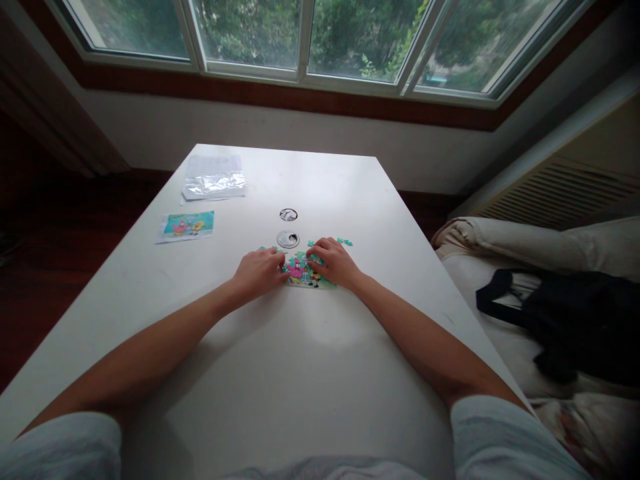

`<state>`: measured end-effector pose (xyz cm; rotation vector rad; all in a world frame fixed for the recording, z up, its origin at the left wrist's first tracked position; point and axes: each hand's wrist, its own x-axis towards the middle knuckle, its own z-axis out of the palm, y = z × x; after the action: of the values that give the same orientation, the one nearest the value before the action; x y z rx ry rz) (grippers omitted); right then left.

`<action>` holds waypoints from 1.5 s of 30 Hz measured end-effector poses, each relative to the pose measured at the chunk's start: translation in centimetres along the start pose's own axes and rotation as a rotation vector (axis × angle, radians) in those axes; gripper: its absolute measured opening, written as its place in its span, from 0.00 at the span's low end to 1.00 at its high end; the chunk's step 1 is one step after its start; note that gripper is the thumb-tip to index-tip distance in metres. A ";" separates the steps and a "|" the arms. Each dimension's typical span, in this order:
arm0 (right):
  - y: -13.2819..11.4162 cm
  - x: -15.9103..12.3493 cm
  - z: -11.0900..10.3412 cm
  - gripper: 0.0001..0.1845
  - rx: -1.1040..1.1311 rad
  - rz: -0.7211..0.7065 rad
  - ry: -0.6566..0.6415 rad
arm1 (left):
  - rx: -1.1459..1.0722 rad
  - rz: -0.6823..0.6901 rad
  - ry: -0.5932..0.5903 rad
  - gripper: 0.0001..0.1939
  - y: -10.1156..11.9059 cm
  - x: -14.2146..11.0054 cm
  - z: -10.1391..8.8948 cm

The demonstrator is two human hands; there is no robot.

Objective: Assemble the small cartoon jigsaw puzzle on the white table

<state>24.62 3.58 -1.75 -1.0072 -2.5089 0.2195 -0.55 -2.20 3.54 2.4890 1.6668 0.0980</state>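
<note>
A small jigsaw puzzle (296, 270), partly put together, lies on the white table with a pink figure and a yellow figure on a teal ground. My left hand (260, 272) rests at its left edge, with curled fingers and thumb against the border. Over the puzzle's right side is my right hand (334, 261), its thumb and fingers bent together on a teal part. Whether that part is a loose piece is hard to make out. Loose teal pieces (345, 242) lie just beyond the right hand, and a few more show behind the left fingers.
Two round black-and-white discs (288, 239) lie behind the puzzle. A picture card (186, 227) with the same figures is at the left, below a clear plastic bag (215, 177). The white table (280, 373) ends near a couch with dark clothing (585, 320) on the right.
</note>
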 end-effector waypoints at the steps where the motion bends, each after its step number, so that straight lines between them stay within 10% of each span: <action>1: 0.0 0.0 0.0 0.10 0.000 0.001 0.001 | 0.025 0.001 0.008 0.11 0.3 -0.1 0.0; 45: 0.0 0.1 0.0 0.10 0.022 0.011 -0.006 | -0.077 0.148 0.072 0.12 -0.3 0.4 0.6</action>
<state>24.60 3.65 -1.69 -1.0127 -2.5015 0.2532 -0.59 -1.82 2.88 2.5763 1.4717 0.2656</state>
